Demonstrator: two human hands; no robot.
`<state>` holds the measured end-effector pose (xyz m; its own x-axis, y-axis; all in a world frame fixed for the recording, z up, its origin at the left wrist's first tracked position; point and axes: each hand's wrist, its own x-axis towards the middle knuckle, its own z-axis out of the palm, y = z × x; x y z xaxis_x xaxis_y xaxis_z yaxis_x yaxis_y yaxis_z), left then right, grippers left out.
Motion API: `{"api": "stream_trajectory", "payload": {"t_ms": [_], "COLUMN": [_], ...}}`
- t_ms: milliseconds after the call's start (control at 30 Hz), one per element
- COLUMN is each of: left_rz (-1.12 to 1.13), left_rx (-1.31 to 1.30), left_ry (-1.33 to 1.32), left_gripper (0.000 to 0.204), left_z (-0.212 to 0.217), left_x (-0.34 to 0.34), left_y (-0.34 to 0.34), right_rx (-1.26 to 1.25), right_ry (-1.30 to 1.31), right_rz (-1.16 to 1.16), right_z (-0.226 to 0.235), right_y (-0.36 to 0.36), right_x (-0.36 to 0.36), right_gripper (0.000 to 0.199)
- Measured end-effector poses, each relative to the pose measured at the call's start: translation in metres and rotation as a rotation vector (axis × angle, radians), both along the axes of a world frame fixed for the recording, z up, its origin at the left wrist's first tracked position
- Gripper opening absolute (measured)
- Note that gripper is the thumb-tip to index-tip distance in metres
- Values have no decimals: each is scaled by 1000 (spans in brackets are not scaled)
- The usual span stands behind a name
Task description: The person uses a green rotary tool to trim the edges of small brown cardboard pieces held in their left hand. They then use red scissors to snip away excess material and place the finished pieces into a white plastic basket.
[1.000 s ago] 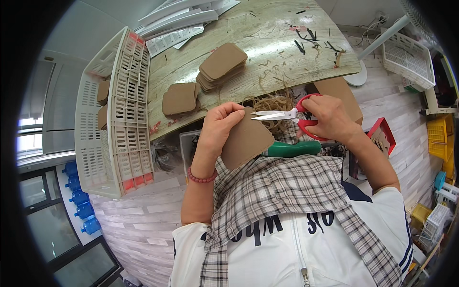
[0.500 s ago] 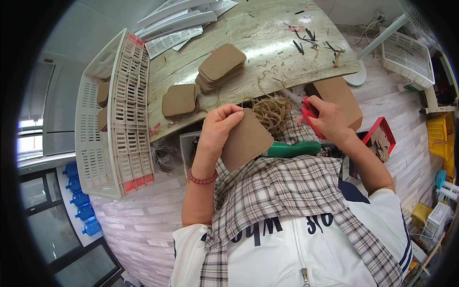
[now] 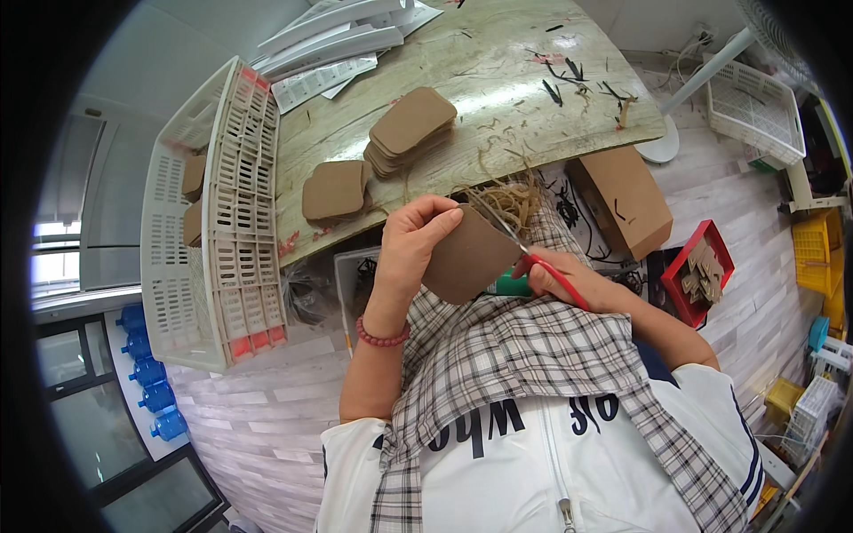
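A flat brown piece with rounded corners [image 3: 471, 263] is pinched at its upper left corner by my left hand [image 3: 410, 242]. My right hand [image 3: 569, 282] grips red-handled scissors [image 3: 573, 290], whose blades lie along the piece's upper right edge. Whether the blades are parted I cannot tell. Behind the piece, a tangle of thin tan strips [image 3: 506, 201] rests on my plaid apron [image 3: 533, 342]. A green object [image 3: 510, 285] shows partly under the piece and my right hand. On the table stand a taller stack of similar brown pieces [image 3: 411, 124] and a lower one [image 3: 334, 190].
A white plastic crate [image 3: 240, 213] stands at the table's left edge, near papers [image 3: 329, 53]. Dark and tan scraps [image 3: 569, 75] lie on the table [image 3: 506, 53]. Right of my lap are a cardboard box [image 3: 626, 191] and a red box [image 3: 697, 275] holding small tan pieces.
My right hand has brought the scissors down and left, onto the piece's edge. The piece has shifted slightly right and now covers more of the green object. My left hand keeps its pinch.
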<state>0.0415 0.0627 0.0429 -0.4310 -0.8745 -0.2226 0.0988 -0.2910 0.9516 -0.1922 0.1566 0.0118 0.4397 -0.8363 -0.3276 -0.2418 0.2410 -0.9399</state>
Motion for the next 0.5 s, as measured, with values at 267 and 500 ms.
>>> {"api": "stream_trajectory", "payload": {"t_ms": [267, 500], "left_rz": [-8, -16], "left_rx": [-46, -83], "left_ry": [-90, -139], "left_gripper": [11, 12], "left_z": [-5, -4], "left_x": [-5, -8], "left_y": [2, 2], "right_rx": [33, 11], "right_ry": [-180, -174], "right_rz": [-41, -79], "right_z": [-8, -5], "right_y": [7, 9], "right_x": [22, 25], "right_gripper": [52, 51]}}
